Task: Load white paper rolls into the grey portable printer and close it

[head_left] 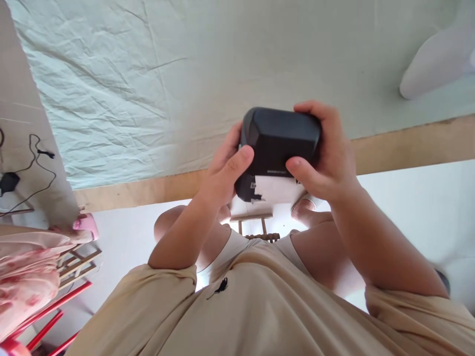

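Note:
Between my two hands is a black rounded box-like object (276, 143), tilted above the front edge of the bed or table. Small print runs along its face, and a pale, ragged-edged patch like a torn label (276, 188) covers part of its lower side. What kind of device or case it is I cannot make out. My left hand (228, 165) grips the left end, thumb on the near face. On the right end, my right hand (326, 153) has its thumb on the near face and its fingers over the top corner.
A pale green cloth (148, 89) covers the surface ahead, with a wooden edge (408, 146) in front. At the upper right lies a white rounded object (434, 64). To the left are a black cable (46, 183), a black adapter (9, 183) and a wooden rack (77, 264).

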The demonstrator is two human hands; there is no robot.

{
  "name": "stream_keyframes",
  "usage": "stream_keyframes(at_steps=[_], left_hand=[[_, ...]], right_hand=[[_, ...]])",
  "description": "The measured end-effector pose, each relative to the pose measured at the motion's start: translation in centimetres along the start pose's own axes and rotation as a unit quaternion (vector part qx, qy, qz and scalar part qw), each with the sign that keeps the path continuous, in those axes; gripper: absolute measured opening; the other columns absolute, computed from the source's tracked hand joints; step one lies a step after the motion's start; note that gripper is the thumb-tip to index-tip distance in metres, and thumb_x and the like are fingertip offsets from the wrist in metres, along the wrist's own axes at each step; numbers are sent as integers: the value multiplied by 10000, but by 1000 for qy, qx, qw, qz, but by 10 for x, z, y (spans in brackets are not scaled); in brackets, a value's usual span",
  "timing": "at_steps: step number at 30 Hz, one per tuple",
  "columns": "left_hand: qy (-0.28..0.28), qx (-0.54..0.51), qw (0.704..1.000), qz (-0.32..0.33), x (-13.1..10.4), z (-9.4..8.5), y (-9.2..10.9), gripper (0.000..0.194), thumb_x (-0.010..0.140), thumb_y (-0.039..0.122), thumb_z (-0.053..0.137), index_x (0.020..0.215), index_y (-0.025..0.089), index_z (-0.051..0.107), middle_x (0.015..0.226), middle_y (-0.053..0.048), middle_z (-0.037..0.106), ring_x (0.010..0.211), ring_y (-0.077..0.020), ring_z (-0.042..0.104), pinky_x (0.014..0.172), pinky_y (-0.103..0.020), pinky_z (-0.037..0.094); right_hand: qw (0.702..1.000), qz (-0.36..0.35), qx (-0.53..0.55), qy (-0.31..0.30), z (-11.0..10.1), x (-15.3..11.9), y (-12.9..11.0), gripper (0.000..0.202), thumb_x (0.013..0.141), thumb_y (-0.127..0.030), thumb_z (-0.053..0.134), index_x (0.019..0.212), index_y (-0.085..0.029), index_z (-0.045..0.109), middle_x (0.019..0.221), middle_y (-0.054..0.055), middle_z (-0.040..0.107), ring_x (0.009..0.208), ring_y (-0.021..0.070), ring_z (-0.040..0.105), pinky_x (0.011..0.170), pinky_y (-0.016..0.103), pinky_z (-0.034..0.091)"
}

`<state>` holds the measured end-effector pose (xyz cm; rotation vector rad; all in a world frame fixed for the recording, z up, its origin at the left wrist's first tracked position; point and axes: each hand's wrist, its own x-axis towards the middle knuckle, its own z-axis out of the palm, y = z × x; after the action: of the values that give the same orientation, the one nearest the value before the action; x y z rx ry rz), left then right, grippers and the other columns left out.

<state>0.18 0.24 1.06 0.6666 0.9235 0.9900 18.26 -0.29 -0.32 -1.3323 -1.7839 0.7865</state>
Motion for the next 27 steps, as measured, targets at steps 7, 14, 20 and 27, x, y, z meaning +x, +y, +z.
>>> stream_keyframes(at_steps=[7, 14, 20, 27], left_hand=[[-38, 0, 999, 0, 1, 5, 0, 311, 894, 494, 540, 1078, 263, 638, 1114, -17, 698, 1313, -231, 589, 1021, -374, 538], [-83, -34, 996, 10, 5, -7, -2, 327, 937, 496, 475, 994, 252, 686, 891, 1, 707, 1256, -205, 615, 1043, -312, 512], [-69, -45, 997, -6, 6, -8, 0, 290, 916, 469, 525, 949, 235, 693, 818, 0, 679, 1135, -187, 666, 969, -291, 538], [-22, -54, 998, 3, 11, -9, -3, 234, 925, 416, 518, 955, 251, 681, 791, 15, 654, 809, -126, 678, 597, -211, 503]], right_hand=[[999, 33, 8, 19, 4, 2, -2, 604, 809, -672, 526, 1270, -286, 466, 1091, 63, 642, 929, 226, 630, 802, 411, 543], [999, 30, 5, 28, 5, 2, -3, 608, 809, -693, 504, 1265, -293, 463, 1071, 51, 658, 876, 218, 629, 771, 424, 539], [999, 0, 41, -6, 2, 3, 1, 626, 815, -629, 550, 1346, -338, 388, 1325, 67, 533, 1170, 251, 566, 986, 478, 527], [995, -77, -19, -55, -15, 18, 3, 819, 671, -496, 790, 1390, -356, 422, 1389, 89, 456, 1260, 273, 503, 991, 446, 535]])
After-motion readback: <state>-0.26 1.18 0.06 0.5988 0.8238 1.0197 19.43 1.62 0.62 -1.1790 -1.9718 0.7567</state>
